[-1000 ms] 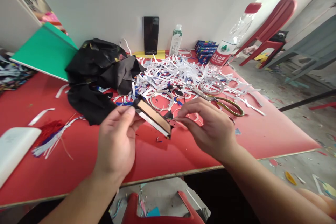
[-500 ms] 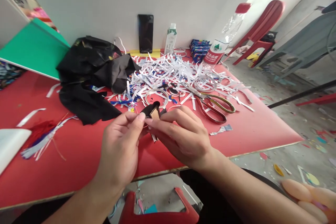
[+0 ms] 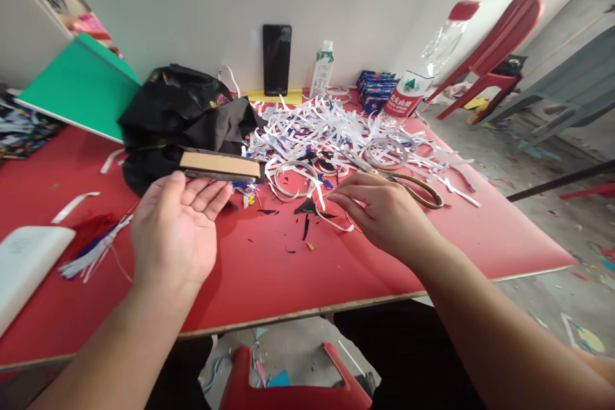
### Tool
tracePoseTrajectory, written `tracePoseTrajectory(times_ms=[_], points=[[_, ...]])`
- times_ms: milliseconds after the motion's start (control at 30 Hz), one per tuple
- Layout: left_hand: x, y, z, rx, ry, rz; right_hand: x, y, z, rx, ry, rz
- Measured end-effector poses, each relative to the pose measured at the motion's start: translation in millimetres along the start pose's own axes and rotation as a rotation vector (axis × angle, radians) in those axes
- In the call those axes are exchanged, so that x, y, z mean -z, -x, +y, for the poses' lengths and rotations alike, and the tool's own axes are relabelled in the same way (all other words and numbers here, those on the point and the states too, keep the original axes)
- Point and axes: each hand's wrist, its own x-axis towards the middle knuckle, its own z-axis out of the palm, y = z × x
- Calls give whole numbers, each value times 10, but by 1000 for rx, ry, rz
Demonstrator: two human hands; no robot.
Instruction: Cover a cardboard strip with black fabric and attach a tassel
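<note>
My left hand (image 3: 180, 230) is turned palm up at the left of the table, fingers curled loosely. Between its thumb and fingertips sits a flat tan cardboard strip (image 3: 218, 163) with black cloth edging, lying nearly level. My right hand (image 3: 384, 205) is palm down, with its thumb and fingers drawn together near a white paper strip; whatever is in the pinch, if anything, is too small to make out. Beneath and behind that hand lie scissors (image 3: 418, 189), partly covered, one olive handle showing. Small black cloth scraps (image 3: 306, 206) are scattered between the hands.
Shredded white paper (image 3: 312, 128) is heaped at the back, with a clear tape ring (image 3: 294, 178) in front. Crumpled black cloth (image 3: 177, 109) lies behind my left hand. A phone (image 3: 277, 61), a small carton (image 3: 321, 70) and a water bottle (image 3: 408, 93) stand along the wall side.
My hands have parted from their joint grip. The left moved left with the strip, now seen full length; the right moved right over the scissors. The view has shifted slightly.
</note>
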Motion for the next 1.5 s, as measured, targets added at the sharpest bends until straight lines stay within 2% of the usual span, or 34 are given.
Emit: tracePoseTrajectory(times_ms=[167, 267, 333, 400, 467, 533, 600, 667, 800, 900, 1033, 1167, 1333, 1500], points=[[-70, 265, -78, 143, 12, -63, -46, -3, -118, -92, -18, 222], [-102, 390, -91, 219, 37, -62, -118, 42, -233, -150, -209, 214], [-103, 455, -96, 265, 58, -70, -208, 89, -320, -84, -421, 162], [-87, 512, -111, 298, 73, -109, -309, 125, -403, 22, -570, 164], [-60, 555, -130, 310, 68, -178, -384, 130, -464, 51, -617, 243], [-24, 568, -142, 298, 48, -249, -404, 103, -491, -34, -618, 352], [17, 544, -139, 257, 16, -318, -372, 58, -481, -146, -647, 444], [63, 497, -131, 152, -48, -390, -316, 17, -447, -219, -711, 480], [143, 428, -149, -200, -290, -549, -246, -10, -399, -260, -888, 433], [163, 424, -188, -320, -417, -623, -248, 1, -420, -285, -949, 354], [152, 405, -220, -391, -477, -550, -261, 5, -477, -293, -1028, 261], [161, 376, -233, -375, -456, -502, -258, 9, -516, -288, -1021, 259], [186, 382, -284, -206, -346, -469, -264, 41, -557, -210, -868, 322], [133, 411, -347, -49, -230, -419, -299, 79, -593, -97, -712, 377]])
